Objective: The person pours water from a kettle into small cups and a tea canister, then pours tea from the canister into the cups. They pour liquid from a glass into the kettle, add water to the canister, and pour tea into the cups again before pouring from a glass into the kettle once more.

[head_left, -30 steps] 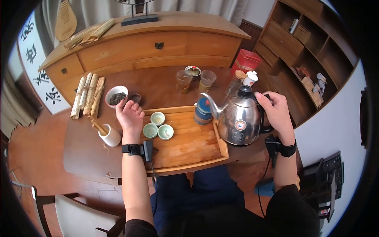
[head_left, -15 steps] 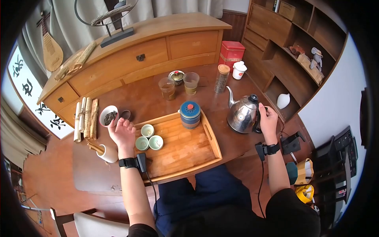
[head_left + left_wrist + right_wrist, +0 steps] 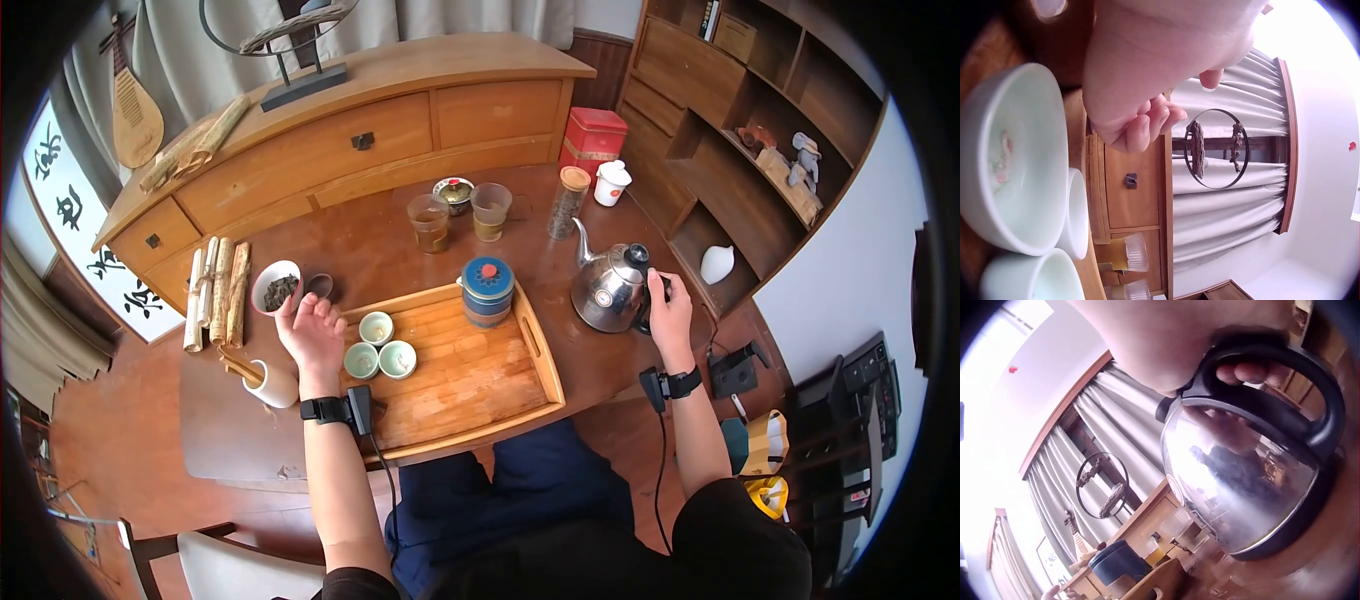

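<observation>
Kettle [image 3: 607, 295] is sitting upright on the brown surface [image 3: 225, 430], just off the right side of the wooden tray [image 3: 460, 395], so yeah, that's the shiny metal one with the black handle [image 3: 1330, 403]. The right hand [image 3: 674, 315] has a grip on it, fingers curled round that handle, and the spout [image 3: 583, 243] points away from the person, toward the far side. Left hand [image 3: 316, 335] is basically just hanging out above the left end of the tray, palm turned up, fingers loosely curled, holding nothing. Right near it there's a trio of pale green cups [image 3: 398, 360] bunched together inside the tray, with small bits visible in them. The blue lidded jar [image 3: 487, 300] with the red knob is in the tray too, at the far right corner. Beyond the left hand you've got a bowl [image 3: 262, 291] of dark leaves with a small dark cup [image 3: 320, 287] beside it, plus a white holder [image 3: 275, 386] with wooden tools [image 3: 241, 368] leaning in it. Past the tray are two clear glasses [image 3: 430, 228], a lidded bowl [image 3: 456, 198], a cork-topped jar [image 3: 566, 207] and a white lidded cup [image 3: 612, 187].
</observation>
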The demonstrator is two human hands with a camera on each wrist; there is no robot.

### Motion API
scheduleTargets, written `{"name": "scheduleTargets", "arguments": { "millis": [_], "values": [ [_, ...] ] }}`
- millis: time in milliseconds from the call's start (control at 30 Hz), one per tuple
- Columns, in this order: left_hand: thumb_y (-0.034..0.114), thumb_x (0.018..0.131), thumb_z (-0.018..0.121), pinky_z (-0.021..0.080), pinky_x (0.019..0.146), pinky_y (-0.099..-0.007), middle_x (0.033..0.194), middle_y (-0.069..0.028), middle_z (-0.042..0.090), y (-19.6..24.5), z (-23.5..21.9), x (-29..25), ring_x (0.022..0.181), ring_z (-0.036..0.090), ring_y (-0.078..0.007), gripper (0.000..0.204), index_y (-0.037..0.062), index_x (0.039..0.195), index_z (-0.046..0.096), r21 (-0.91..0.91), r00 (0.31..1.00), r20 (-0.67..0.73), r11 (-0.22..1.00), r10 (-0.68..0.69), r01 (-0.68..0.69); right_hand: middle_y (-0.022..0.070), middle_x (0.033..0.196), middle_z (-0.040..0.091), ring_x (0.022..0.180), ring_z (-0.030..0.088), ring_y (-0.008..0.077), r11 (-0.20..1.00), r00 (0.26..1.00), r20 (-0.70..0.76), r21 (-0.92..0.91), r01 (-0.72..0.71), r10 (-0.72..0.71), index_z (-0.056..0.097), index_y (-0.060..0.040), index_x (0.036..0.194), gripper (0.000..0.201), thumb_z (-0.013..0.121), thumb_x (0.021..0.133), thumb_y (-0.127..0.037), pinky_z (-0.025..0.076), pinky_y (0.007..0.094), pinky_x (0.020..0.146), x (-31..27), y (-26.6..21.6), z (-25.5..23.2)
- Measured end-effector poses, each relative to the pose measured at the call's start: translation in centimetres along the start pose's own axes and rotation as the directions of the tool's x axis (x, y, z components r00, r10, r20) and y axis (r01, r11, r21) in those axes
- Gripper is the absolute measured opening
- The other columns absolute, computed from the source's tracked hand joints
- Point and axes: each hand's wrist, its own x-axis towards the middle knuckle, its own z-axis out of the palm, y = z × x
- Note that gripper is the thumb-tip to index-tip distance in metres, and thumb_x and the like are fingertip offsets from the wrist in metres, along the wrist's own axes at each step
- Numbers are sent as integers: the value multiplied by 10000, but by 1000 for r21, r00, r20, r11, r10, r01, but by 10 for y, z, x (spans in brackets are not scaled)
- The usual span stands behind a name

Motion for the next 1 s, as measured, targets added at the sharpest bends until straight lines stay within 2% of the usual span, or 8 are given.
{"name": "scheduleTargets", "arguments": {
  "millis": [67, 100, 167, 233, 333, 433, 633, 1000],
  "values": [
    [471, 888, 578, 325, 558, -283, 719, -5, 447, 0, -3, 0, 633, 408, -152, 371, 102, 882, 545, -9, 1000, 24, 1000, -1, 1, 152, 1056, 638, 995, 599, 263, 798, 980, -149, -603, 17, -133, 582, 29, 1232, 423, 679, 943, -265, 456, 403, 908, -8, -23, 4],
    [463, 891, 582, 343, 562, -280, 734, -13, 457, 1, -3, 0, 642, 423, -152, 369, 97, 892, 540, -11, 999, 49, 1000, -7, 8, 152, 1056, 638, 995, 599, 263, 797, 980, -144, -603, 23, -138, 582, 29, 1232, 423, 679, 943, -265, 456, 403, 908, -11, -39, 6],
    [463, 890, 581, 344, 561, -279, 734, -12, 455, 1, 1, -1, 641, 421, -152, 368, 97, 890, 540, -13, 999, 32, 1000, 0, 1, 173, 1108, 575, 1071, 541, 339, 775, 877, -153, -553, 306, -455, 546, 1, 1271, 467, 688, 906, -254, 413, 458, 974, -18, -75, 12],
    [462, 890, 581, 344, 561, -278, 733, -12, 453, -1, -2, -1, 640, 419, -152, 368, 96, 888, 539, -11, 1000, 16, 1000, -10, 10, 161, 1094, 579, 1048, 555, 310, 875, 907, 16, -254, 411, -421, 557, -2, 1239, 427, 694, 884, -197, 438, 414, 941, -27, -101, 29],
    [465, 890, 574, 338, 540, -280, 726, -9, 456, -1, -5, 3, 627, 418, -153, 367, 99, 876, 547, -16, 999, 48, 1000, -17, 18, 188, 1190, 554, 1119, 567, 334, 905, 827, 413, -15, 425, -381, 508, 3, 1293, 562, 755, 851, -239, 465, 418, 981, -40, -122, 66],
    [486, 897, 551, 315, 516, -286, 699, 0, 457, -2, -3, 3, 596, 401, -143, 376, 113, 854, 566, 14, 1000, -3, 1000, -2, 2, 268, 1344, 447, 1315, 443, 411, 862, 701, 625, -89, 500, -342, 350, 8, 1436, 840, 800, 806, -319, 384, 474, 1105, -39, -123, 101],
    [484, 903, 553, 334, 523, -286, 715, -1, 454, -2, -5, 4, 609, 423, -148, 379, 105, 889, 544, 4, 1000, 15, 1000, -11, 11, 258, 1325, 474, 1278, 489, 401, 892, 633, 700, 14, 451, -331, 372, 12, 1381, 843, 846, 761, -306, 415, 449, 1086, -28, -103, 157],
    [480, 912, 529, 322, 525, -284, 714, 10, 443, -1, -2, 5, 612, 417, -140, 374, 109, 871, 549, -23, 1000, 15, 1000, 4, -4, 153, 1090, 611, 1053, 635, 308, 886, 646, 641, 122, 447, -414, 544, -14, 1134, 596, 873, 694, -245, 506, 391, 929, -21, -117, 179]
  ]
}}
